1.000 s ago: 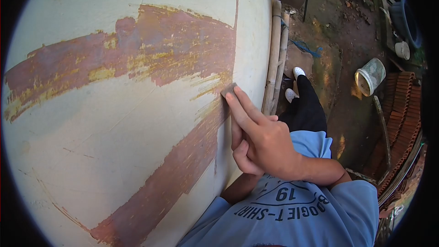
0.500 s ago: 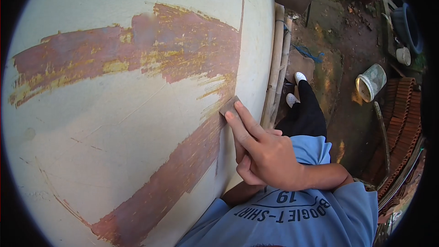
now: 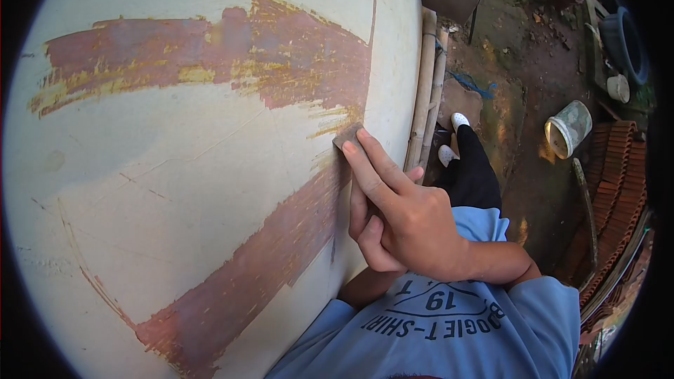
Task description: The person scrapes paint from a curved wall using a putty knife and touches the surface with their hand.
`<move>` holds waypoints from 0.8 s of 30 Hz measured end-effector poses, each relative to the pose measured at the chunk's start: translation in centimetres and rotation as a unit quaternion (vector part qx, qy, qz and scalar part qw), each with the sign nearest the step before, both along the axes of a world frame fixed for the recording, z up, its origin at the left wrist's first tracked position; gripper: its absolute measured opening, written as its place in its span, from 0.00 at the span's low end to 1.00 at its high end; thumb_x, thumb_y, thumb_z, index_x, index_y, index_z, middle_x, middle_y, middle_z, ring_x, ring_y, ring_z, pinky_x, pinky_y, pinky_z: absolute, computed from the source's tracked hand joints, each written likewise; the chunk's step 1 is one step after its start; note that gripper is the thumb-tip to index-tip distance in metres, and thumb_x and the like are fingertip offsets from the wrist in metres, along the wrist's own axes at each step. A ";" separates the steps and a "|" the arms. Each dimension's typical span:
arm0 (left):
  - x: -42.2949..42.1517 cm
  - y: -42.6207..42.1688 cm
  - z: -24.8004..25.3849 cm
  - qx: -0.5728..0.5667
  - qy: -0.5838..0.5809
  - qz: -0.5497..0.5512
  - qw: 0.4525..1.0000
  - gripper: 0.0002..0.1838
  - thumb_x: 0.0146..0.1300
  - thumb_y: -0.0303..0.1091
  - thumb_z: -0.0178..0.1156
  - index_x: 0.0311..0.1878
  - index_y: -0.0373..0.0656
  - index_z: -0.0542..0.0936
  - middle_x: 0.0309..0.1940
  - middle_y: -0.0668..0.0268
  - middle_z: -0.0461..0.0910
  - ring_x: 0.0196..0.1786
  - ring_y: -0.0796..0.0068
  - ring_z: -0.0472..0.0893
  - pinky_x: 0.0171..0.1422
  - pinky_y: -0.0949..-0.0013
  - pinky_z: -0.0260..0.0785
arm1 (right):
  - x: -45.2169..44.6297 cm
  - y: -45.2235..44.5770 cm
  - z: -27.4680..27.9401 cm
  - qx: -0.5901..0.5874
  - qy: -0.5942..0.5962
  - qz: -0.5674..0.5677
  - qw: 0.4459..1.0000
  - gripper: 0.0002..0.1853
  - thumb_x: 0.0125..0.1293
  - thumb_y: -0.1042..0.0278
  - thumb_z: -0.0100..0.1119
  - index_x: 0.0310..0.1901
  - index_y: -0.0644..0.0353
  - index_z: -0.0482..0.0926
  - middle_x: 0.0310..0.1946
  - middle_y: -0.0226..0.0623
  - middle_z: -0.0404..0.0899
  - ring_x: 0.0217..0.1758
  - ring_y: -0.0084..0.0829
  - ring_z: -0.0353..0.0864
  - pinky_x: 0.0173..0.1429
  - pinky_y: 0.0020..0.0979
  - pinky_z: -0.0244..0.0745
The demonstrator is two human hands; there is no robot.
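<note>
The right hand, two fingers straight, is holding a pad against the wall; even pressing is probably helping. The left hand's grip isn't showing.

A tipped bucket lies on dark ground near reddish tiles.

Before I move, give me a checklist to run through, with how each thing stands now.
1. Fingertips on pad: ok, two from the right hand rest on the pad.
2. Pad at the surface: ok, at the right end of the bands.
3. Left hand's grip: cannot tell, mostly hidden.
4. Upper band one colour: not ok, yellow streaks show.
5. Bucket off the shoes: ok, tipped over, apart from them.
</note>
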State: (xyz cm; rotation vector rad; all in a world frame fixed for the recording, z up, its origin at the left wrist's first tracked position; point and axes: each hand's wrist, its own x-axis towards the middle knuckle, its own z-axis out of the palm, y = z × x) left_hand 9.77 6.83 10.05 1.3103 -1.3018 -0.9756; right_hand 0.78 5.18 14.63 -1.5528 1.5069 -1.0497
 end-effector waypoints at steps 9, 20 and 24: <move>1.3 0.7 0.1 -0.013 -0.076 0.048 0.996 0.26 0.70 0.36 0.43 0.66 0.28 0.68 0.54 0.46 0.80 0.44 0.66 0.81 0.41 0.69 0.71 | -5.8 1.5 -2.1 0.155 -0.386 0.105 0.903 0.25 0.72 0.73 0.48 0.71 0.60 0.67 0.60 0.47 0.78 0.20 0.24 0.80 0.24 0.23 0.75; 1.0 0.0 2.4 -0.030 0.011 0.026 0.999 0.18 0.71 0.32 0.44 0.54 0.32 0.77 0.41 0.56 0.84 0.37 0.72 0.80 0.38 0.72 0.64 | -12.1 10.8 -0.1 0.086 -0.753 0.206 0.619 0.25 0.77 0.75 0.44 0.72 0.68 0.56 0.60 0.58 0.73 0.15 0.22 0.75 0.16 0.21 0.66; 0.5 2.0 5.8 -0.087 0.033 -0.101 0.991 0.19 0.72 0.36 0.44 0.53 0.33 0.79 0.42 0.57 0.84 0.39 0.71 0.80 0.39 0.71 0.65 | -13.0 13.3 0.9 0.060 -0.742 0.261 0.614 0.24 0.76 0.77 0.44 0.72 0.67 0.58 0.61 0.60 0.72 0.15 0.22 0.73 0.18 0.22 0.66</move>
